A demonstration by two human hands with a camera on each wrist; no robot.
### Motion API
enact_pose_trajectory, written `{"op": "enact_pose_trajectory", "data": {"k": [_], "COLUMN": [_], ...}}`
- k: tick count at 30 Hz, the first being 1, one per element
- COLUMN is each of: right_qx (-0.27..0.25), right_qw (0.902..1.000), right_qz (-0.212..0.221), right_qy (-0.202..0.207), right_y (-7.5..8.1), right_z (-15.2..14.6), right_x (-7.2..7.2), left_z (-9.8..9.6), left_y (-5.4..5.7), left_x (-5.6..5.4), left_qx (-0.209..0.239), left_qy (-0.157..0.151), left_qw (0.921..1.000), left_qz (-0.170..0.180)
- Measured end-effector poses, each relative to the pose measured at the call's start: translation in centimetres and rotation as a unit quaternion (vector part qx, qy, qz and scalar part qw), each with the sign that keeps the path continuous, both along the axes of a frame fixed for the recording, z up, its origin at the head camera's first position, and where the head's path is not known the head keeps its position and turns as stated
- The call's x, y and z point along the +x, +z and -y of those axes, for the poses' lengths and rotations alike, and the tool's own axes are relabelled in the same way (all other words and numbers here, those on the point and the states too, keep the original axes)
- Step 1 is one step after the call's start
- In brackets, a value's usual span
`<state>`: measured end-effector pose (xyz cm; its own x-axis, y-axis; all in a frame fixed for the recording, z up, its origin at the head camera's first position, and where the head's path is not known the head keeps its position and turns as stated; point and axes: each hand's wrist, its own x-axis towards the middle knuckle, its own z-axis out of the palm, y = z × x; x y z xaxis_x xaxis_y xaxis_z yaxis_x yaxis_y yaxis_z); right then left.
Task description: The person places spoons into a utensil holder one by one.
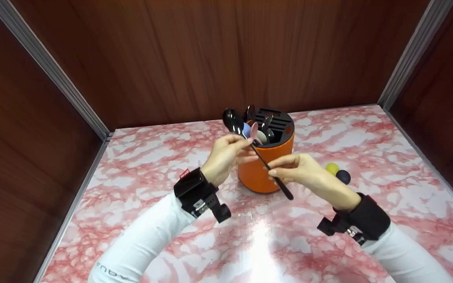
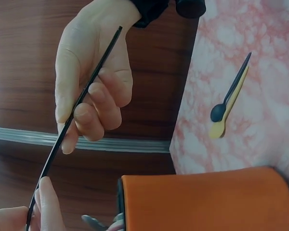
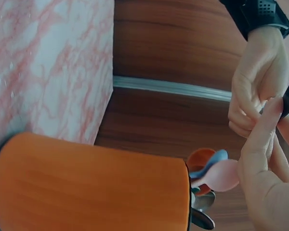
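A long black spoon (image 1: 231, 119) is held slanting in the air, its bowl up at the far left and its handle end toward me. My left hand (image 1: 225, 156) pinches it just below the bowl. Farther down the handle, my right hand (image 1: 305, 172) grips it between thumb and fingers; the handle tip pokes out past them, as the left wrist view also shows. Close behind both hands stands an orange utensil holder (image 1: 264, 173) with a black slotted top. Several utensils stick out of it, among them a pink spoon (image 3: 222, 175) and a blue one (image 3: 216, 158).
Right of the holder, a yellow spoon (image 2: 217, 130) and a dark spoon (image 2: 218, 112) lie side by side on the red-and-white marbled table (image 1: 140, 157). A small red tag (image 1: 184, 173) shows beside my left wrist. Wood-grain panels (image 1: 195, 59) with metal edging enclose the back and sides.
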<state>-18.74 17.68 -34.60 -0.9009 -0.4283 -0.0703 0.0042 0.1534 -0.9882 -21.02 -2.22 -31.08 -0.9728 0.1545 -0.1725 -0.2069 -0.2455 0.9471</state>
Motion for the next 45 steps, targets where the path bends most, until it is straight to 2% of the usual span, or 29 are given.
{"op": "enact_pose_trajectory", "data": {"k": [7,14,22,34,39,45], "right_qx": [-0.007,-0.023,-0.067,-0.045,-0.034,-0.033], "right_qw": [0.9995,0.9988,0.9966,0.9982,0.9985,0.9981], "right_qz": [-0.017,0.000,0.043,0.033,0.035,0.040], "right_qy": [-0.025,-0.043,-0.017,0.020,0.027,0.035], "right_y": [0.5,-0.2,-2.2,-4.8,-5.3,-5.5], "right_z": [-0.2,-0.9,-1.8,-3.0,-3.2,-3.3], "right_x": [-1.4,-2.0,-2.1,-2.0,-1.9,-1.8], "left_z": [-0.6,-0.8,-0.6,-0.6,-0.7,-1.0], "left_y": [1.6,2.2,2.9,3.8,4.0,3.6], "left_x": [-1.1,-2.0,-3.2,-4.5,-4.7,-4.8], "left_qx": [-0.003,0.004,0.005,0.047,0.050,0.035], "left_qy": [0.016,0.035,0.062,0.107,0.119,0.123], "left_qw": [0.9997,0.9984,0.9957,0.9881,0.9851,0.9821], "left_qz": [-0.016,-0.043,-0.068,-0.101,-0.113,-0.138]}}
